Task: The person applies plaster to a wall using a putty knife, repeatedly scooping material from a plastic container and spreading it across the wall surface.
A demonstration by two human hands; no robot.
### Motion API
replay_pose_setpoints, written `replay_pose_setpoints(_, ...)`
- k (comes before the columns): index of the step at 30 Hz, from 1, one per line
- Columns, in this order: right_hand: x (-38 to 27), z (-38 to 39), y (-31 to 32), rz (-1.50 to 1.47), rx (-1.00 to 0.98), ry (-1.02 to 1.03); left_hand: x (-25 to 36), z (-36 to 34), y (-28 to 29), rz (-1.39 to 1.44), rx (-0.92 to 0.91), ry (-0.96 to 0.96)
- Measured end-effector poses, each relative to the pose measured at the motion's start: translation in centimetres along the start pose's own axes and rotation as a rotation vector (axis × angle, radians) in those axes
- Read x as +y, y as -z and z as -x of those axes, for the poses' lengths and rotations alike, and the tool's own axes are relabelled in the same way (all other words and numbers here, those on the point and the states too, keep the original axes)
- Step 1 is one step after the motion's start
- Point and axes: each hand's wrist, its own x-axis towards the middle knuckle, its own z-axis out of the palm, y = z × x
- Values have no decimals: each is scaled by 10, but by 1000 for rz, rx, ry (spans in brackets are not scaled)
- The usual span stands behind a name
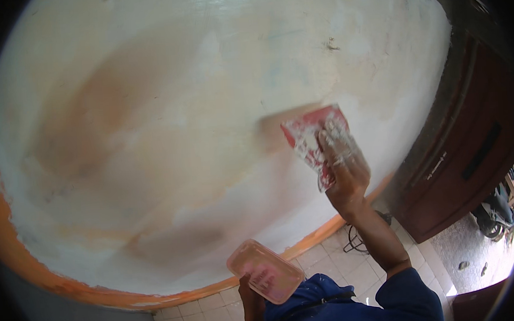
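Observation:
My right hand [344, 158] is closed around a red putty scraper [312, 135] smeared with white paste, and white paste also coats its fingers. The scraper's wide edge is close to the patchy white and beige wall [206, 105]; whether it touches cannot be made out. Low down, my left hand [249, 290] grips the near left edge of a pinkish rectangular plastic tub or lid [265, 270]. Pink and whitish smears mark its face. Most of the left fingers are hidden by it.
An orange band [31, 274] runs along the wall's left and bottom edges. Below lies a white tiled floor [211, 319]. To the right are a dark red door [462, 154], a black wire stand [354, 240] by the wall and a parked motorbike [494, 213] outside.

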Motion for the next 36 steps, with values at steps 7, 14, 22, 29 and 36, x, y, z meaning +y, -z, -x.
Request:
replay_pose_setpoints(7, -17, -61, -28, -67, -33, -3, 1, -1, -4, -36, -42, -23)
replay_pose_setpoints(14, -13, 19, -58, -1, -242, 5, 0, 0, -2, 97, -27, 15)
replay_pose_setpoints(22, -8, 106, -33, -12, -307, -63, -5, 0, 0, 11, 38, -37)
replay_pose_setpoints(29, 9, -10, -7, -58, 113, 135, 0, 1, 0, 59, 14, 4)
replay_pose_setpoints(36, 0, -116, -42, 124, 291, 303, 2, -1, -5, 46, -14, -32)
